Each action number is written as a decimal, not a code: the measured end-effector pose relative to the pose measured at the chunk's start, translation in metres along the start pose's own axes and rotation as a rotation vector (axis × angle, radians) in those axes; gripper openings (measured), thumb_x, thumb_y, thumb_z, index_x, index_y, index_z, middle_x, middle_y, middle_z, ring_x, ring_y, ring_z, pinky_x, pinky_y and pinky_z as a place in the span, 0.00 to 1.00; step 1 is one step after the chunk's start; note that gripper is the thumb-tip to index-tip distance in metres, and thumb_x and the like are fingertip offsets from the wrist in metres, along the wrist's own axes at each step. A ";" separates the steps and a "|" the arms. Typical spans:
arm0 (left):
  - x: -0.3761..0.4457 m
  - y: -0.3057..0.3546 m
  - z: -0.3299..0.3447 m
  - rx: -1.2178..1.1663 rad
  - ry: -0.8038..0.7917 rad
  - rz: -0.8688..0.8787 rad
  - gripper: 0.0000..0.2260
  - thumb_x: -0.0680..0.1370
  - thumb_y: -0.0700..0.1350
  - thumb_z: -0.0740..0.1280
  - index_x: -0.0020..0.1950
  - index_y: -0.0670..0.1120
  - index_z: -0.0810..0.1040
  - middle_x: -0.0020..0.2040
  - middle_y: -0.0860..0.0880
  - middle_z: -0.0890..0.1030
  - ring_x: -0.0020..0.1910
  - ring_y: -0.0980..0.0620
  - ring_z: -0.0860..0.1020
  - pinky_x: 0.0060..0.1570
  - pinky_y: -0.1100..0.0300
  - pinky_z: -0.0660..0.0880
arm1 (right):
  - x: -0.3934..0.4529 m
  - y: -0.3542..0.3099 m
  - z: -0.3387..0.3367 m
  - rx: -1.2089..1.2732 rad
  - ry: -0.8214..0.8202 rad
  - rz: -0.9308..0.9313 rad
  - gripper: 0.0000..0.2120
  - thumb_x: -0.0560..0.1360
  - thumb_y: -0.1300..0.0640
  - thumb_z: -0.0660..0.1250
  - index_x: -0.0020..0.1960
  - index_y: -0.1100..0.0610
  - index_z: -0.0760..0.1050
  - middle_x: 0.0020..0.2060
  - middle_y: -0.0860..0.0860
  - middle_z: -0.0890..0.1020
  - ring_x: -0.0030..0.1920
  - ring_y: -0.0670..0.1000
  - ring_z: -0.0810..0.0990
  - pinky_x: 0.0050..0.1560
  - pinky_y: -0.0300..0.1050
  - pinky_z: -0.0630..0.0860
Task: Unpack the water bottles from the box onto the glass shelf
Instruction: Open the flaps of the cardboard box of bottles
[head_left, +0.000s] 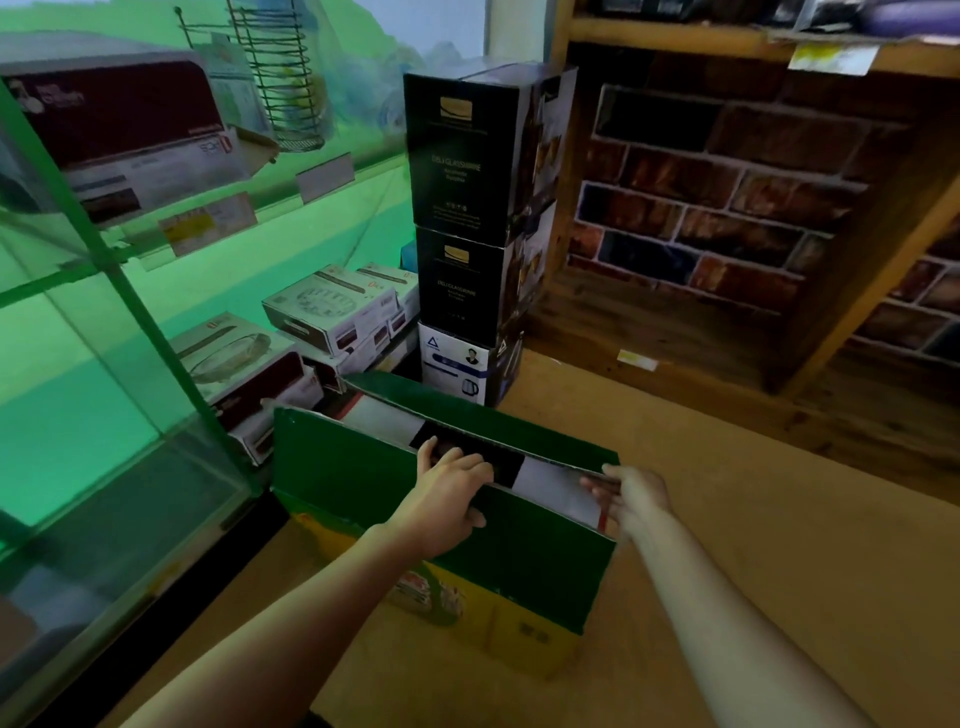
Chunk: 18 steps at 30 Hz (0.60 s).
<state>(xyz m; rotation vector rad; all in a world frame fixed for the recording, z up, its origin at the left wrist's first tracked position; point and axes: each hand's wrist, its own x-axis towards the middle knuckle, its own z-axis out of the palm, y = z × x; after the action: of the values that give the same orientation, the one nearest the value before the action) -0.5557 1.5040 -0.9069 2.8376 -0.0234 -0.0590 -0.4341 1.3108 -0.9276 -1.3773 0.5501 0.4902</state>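
Head view: stacked cartons (467, 234) (dark) behind box (441, 519).

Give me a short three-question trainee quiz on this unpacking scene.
1. True or false: both hands are at the top opening of the green box.
2. Which hand is at the box's right corner: A left, B right?
3. Fill in: the stack of dark boxes stands ___ the green box.

Key
1. True: left hand, right hand.
2. B.
3. Behind.
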 end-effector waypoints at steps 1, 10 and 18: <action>0.001 0.002 0.001 0.003 0.008 0.009 0.13 0.72 0.40 0.66 0.57 0.46 0.73 0.55 0.51 0.73 0.63 0.49 0.67 0.73 0.44 0.42 | -0.002 -0.002 -0.003 0.031 0.011 -0.005 0.10 0.78 0.70 0.58 0.38 0.64 0.69 0.29 0.60 0.76 0.15 0.47 0.74 0.17 0.33 0.70; 0.007 0.021 0.001 0.088 0.053 0.064 0.15 0.75 0.43 0.65 0.61 0.48 0.72 0.59 0.52 0.73 0.63 0.50 0.67 0.73 0.49 0.48 | -0.001 -0.012 -0.016 0.258 -0.034 -0.052 0.06 0.80 0.62 0.59 0.54 0.65 0.69 0.39 0.61 0.77 0.38 0.55 0.77 0.36 0.44 0.79; 0.001 0.017 -0.008 0.168 0.052 0.162 0.14 0.73 0.47 0.69 0.57 0.46 0.74 0.57 0.52 0.76 0.58 0.50 0.72 0.56 0.57 0.62 | 0.007 -0.023 -0.009 -0.354 -0.216 -0.340 0.28 0.80 0.49 0.59 0.76 0.50 0.55 0.78 0.47 0.46 0.77 0.53 0.49 0.74 0.58 0.57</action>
<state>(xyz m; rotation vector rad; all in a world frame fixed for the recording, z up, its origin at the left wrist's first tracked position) -0.5550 1.4906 -0.8944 2.9919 -0.2588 0.0551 -0.4150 1.2988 -0.9152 -1.6897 0.0463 0.4636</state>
